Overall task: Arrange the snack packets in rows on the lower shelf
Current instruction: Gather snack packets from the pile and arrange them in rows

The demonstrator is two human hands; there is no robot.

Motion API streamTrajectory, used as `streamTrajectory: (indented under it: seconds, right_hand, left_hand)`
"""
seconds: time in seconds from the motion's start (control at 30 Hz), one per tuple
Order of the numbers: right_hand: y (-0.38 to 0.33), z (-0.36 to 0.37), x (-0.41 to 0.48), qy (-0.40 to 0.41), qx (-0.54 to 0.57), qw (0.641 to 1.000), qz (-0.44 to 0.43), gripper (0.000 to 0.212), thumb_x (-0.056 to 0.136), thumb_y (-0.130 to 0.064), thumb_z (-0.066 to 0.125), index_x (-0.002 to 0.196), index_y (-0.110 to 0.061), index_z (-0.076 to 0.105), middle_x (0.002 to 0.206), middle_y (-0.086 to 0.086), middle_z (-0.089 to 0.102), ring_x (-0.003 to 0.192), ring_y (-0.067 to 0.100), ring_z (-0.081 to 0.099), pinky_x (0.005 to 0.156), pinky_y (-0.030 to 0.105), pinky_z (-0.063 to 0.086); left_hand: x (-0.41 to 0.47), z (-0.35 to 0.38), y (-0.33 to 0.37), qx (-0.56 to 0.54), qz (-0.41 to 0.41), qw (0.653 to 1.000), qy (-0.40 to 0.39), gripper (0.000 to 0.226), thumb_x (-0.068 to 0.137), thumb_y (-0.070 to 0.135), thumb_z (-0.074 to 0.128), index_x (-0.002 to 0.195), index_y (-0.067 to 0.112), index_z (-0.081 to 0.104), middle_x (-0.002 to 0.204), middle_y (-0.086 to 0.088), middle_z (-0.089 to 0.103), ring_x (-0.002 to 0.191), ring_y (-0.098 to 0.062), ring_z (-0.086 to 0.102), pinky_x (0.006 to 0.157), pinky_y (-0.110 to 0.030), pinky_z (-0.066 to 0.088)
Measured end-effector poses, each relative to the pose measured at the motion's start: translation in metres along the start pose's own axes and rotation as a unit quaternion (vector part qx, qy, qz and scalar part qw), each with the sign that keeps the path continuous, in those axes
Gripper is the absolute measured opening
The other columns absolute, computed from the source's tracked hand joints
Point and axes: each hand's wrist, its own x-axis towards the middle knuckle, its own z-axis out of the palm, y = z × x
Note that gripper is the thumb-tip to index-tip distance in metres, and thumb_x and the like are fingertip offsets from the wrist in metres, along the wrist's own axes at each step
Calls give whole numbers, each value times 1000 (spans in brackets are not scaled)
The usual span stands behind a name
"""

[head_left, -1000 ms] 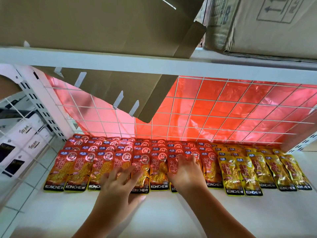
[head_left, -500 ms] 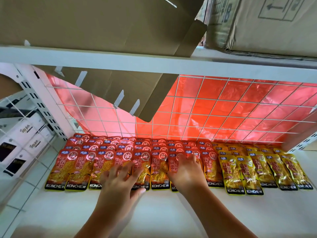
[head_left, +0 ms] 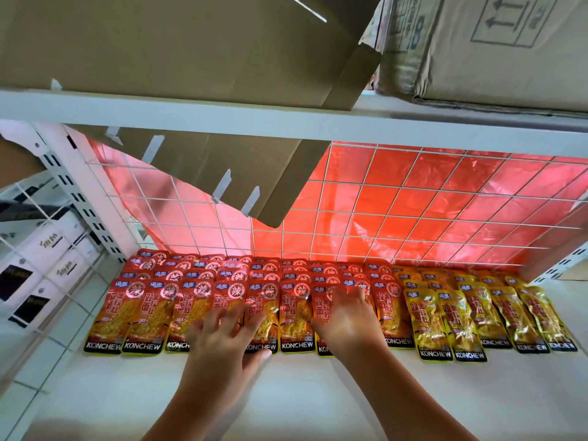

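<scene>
With my left grip (head_left: 222,342) and right grip (head_left: 346,319) both flat, fingers spread, holding nothing, pressing the front-row packets (head_left: 143,313) on the shelf (head_left: 286,396), an uneven push could skew or overlap the slick rows.

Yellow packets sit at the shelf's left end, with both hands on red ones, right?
No: the head view shows the yellow packets at the right end. The left hand and right hand are on red packets.
</scene>
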Motion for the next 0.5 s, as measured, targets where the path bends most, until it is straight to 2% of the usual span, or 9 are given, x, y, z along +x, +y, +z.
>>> streamTrajectory:
  seconds: [0.07,0.27,0.5]
  right_hand:
    - [0,0,1,2,-1,1000,-2,70,87,-58,65,138,-19,37,136,13,39,122,34,50,98,41,49]
    - [-2,2,4,27,-2,1000,-10,85,83,-81,48,139,-18,39,135,16,41,119,38,53,94,44,50]
    - [-2,2,5,22,-13,1000,-6,89,83,-85,44,144,-20,36,140,17,39,123,37,51,99,43,47]
  left_hand:
    - [0,-1,1,-1,0,1000,-7,61,81,66,55,130,33,68,133,-2,65,115,-36,58,93,-54,38]
    - [0,-3,2,-2,-9,1000,-13,61,79,66,55,127,32,72,128,-3,68,112,-36,60,91,-52,39]
    - [1,-3,4,2,-2,1000,-17,60,80,65,55,127,32,71,127,-3,68,113,-34,59,92,-53,40]
